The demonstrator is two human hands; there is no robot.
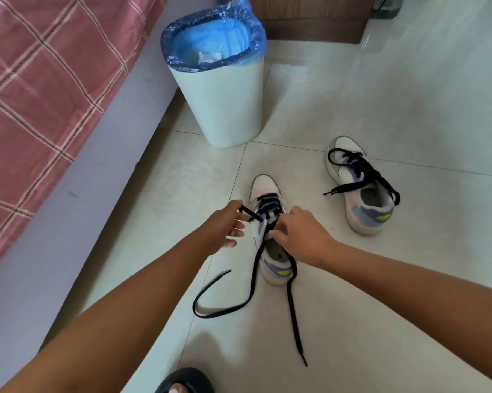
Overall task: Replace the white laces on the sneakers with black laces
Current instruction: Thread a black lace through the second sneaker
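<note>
A white sneaker [267, 194] with purple and yellow patches stands on the floor in front of me, toe pointing away. A black lace [225, 310] runs through its eyelets, and both loose ends trail toward me on the tiles. My left hand [225, 225] pinches a loop of the black lace at the shoe's left side. My right hand [304, 236] grips the shoe's upper at the tongue, where it pinches the lace. A second sneaker [361, 191], laced in black with untied ends, lies to the right.
A white bin [225, 103] with a blue liner stands beyond the shoes, some white paper inside. A bed with a pink checked sheet [34, 89] fills the left side. Wooden furniture [310, 21] is at the back. A dark slipper on a foot [188, 381] shows at the bottom edge.
</note>
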